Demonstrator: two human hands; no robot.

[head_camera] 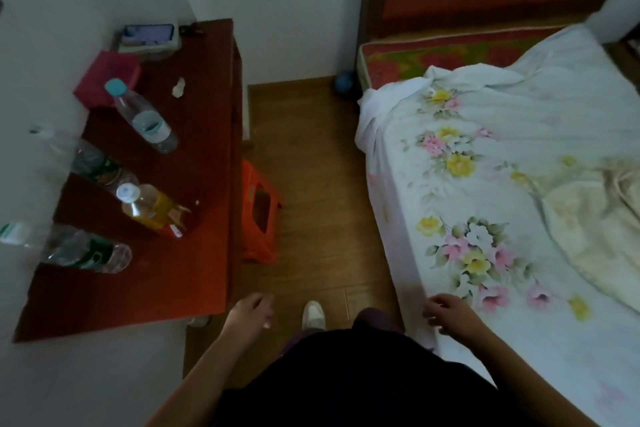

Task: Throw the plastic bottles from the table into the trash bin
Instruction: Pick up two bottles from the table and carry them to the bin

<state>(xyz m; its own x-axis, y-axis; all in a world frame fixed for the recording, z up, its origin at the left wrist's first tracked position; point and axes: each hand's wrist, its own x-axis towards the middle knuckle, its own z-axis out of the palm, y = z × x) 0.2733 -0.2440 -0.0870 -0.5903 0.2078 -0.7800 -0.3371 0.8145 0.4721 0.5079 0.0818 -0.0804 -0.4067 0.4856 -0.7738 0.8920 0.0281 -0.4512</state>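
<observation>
Plastic bottles, four of them, are seen upright on the dark red table [194, 253] at the left of the head view, and none is being held. A bottle with a light blue cap [142, 116] is set nearest the far end, a green-labelled bottle [88, 161] is placed close to the wall, a bottle of yellow liquid [152, 206] stands just beside it toward the table's middle, and a second green-labelled bottle [79, 248] is nearest the person. No trash bin is shown anywhere, so where it stands cannot be told.

The left hand [251, 312] is held loosely curled and empty, just off the table's near corner; the right hand [450, 314] is likewise relaxed and empty, over the edge of the flowered bed [519, 149].

Trouble is judged most likely from the tight grouping: the yellow bottle and its green-labelled neighbour are almost touching, so one could be knocked over when the other is grasped. The yellow one looks partly filled, and liquid could be spilled if its cap is loose.

Open room is limited to a strip of wooden floor [311, 184] between table and bed. An orange stool [259, 211] is tucked against the table's side and could be tripped over. The table's near part is bare, so the closest bottle can be approached freely.
</observation>
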